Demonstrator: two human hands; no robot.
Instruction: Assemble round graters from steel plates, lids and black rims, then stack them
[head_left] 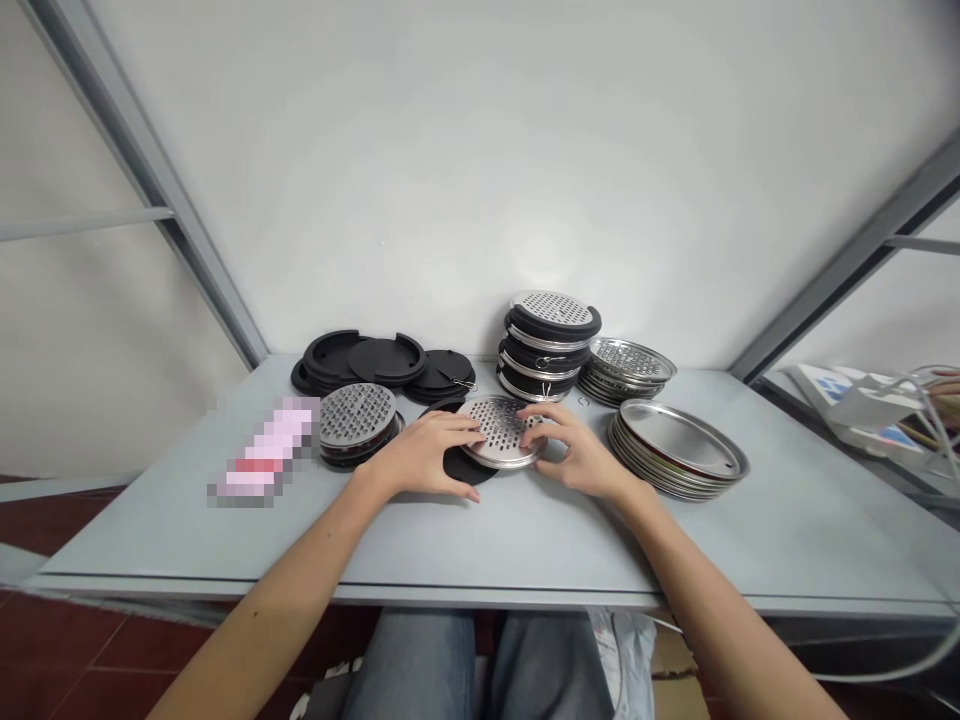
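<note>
A round metal grater disc (501,432) with many small holes lies between my hands, partly over a black round piece (466,468). My right hand (576,452) grips the disc's right edge, fingertips on top and thumb low at the rim. My left hand (426,452) reaches over the black piece; its fingertips touch the disc's left edge and its thumb is stretched apart. Just left of that hand is a stack topped by a coarse grater disc (357,415). Right of my right hand stands a stack of metal plates (679,440).
Behind stands a tall stack of graters with black rims and wire clips (551,345), beside more grater discs (630,362). Black round holders (330,355) and flat black discs (442,370) lie back left. A blurred pink item (266,450) is at left. Cables (937,400) hang at right.
</note>
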